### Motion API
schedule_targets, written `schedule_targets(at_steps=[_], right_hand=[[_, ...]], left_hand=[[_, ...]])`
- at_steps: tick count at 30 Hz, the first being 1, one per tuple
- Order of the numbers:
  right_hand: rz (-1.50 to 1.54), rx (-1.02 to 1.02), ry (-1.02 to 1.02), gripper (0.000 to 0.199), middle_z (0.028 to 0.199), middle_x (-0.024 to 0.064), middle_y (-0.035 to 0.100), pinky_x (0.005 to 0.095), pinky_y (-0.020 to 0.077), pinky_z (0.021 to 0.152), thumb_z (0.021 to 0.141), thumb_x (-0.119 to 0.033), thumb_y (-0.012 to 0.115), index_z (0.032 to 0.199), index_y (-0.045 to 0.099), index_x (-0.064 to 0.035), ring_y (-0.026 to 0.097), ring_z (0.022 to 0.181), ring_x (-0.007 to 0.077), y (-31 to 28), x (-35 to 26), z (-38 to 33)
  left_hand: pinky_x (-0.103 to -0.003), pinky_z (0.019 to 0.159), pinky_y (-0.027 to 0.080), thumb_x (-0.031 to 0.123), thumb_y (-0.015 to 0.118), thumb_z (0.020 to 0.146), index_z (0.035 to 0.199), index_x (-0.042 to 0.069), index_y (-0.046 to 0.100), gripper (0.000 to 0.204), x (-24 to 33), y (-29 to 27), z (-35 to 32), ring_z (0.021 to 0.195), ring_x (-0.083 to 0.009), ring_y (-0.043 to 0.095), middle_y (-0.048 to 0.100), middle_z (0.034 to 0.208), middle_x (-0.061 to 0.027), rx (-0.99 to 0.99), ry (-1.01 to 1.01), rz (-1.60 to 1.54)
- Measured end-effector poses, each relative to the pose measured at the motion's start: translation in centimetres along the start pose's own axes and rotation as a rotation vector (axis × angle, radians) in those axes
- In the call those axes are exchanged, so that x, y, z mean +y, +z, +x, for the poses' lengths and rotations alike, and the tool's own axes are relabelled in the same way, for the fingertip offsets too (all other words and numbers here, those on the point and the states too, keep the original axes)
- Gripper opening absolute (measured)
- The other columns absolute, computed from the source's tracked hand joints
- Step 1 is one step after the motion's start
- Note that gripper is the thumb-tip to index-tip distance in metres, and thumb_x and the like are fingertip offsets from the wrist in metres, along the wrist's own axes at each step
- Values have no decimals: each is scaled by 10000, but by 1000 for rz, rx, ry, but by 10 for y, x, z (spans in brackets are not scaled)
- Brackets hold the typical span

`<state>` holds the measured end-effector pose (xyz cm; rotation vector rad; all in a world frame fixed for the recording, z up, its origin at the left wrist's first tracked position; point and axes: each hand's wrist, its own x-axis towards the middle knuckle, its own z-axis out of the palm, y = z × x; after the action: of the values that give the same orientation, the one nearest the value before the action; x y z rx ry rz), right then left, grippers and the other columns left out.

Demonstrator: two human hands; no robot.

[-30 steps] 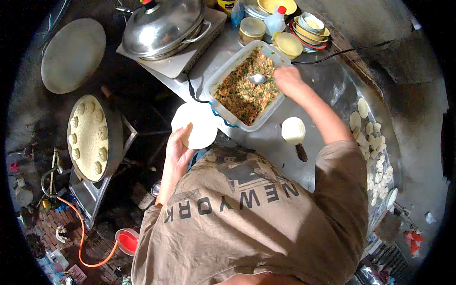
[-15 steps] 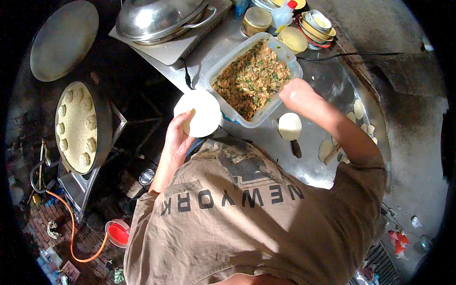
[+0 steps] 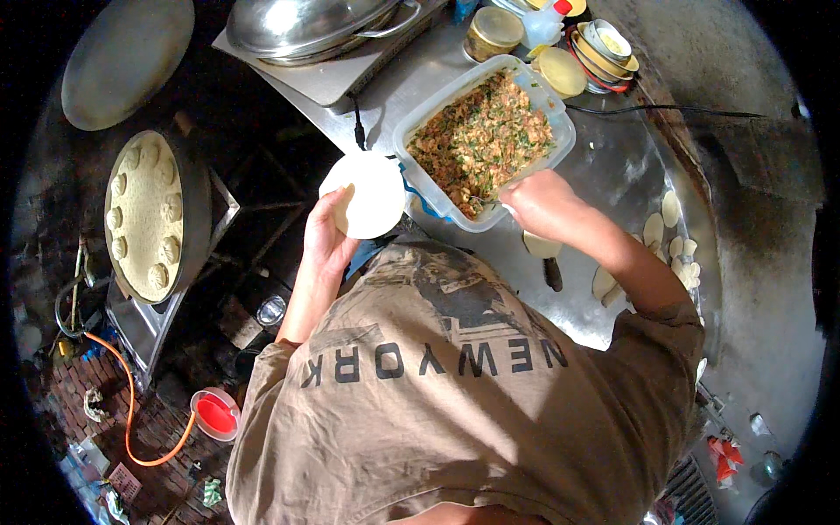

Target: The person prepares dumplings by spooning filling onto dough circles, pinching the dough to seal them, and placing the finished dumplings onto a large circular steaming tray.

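Note:
My left hand (image 3: 324,241) holds a flat, round dough wrapper (image 3: 374,194), with the thumb on top and the fingers hidden underneath. Beside it stands a clear plastic tub (image 3: 561,144) full of chopped orange-and-green filling (image 3: 481,136). At the tub's near right corner, my right hand (image 3: 544,201) is closed on a spoon (image 3: 478,203), whose metal end dips into the filling. Partly covered by my right forearm, another dough round (image 3: 539,246) lies on the metal table near a dark handle-like piece (image 3: 552,275).
On the left, a round pan (image 3: 144,219) holds several pleated buns. A lidded metal pot (image 3: 306,26) sits on a flat cooker at the back. Stacked bowls (image 3: 604,52) and jars stand back right. Several dough pieces (image 3: 654,229) lie on the right, and a black cord (image 3: 665,108) crosses behind.
My right hand has moved toward me, drawing the spoon from the tub's right side to its near corner. My left hand still holds the wrapper. The whole view has shifted slightly.

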<state>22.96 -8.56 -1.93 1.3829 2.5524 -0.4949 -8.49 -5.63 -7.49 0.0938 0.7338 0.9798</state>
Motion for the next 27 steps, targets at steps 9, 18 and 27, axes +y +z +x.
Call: schedule_targets(at_steps=[9,18,27], right_hand=[[582,447,223,182,860,171,655,349,502,657,810,-38,587,973,661,-7,636,747,314,-23,11,-57],[238,782,466,476,779,118,491,364,467,665,777,64,533,1230,565,-81,533,710,278,21,-40,-13],[225,808,432,500,807,113,499,396,457,690,748,75,540,1231,556,-53,528,756,295,19,-39,-41]], left_hand=[[-459,996,402,342,505,905,1256,51,457,459,-5,55,27,1154,-268,517,535,1241,-109,-65,-44,150],[-442,1062,324,425,251,989,1313,49,386,515,-58,124,59,1228,-270,450,467,1328,-119,-285,-247,-33],[-454,1076,308,483,327,962,1312,43,396,566,-31,114,58,1242,-285,440,468,1329,-144,-305,-277,-24]])
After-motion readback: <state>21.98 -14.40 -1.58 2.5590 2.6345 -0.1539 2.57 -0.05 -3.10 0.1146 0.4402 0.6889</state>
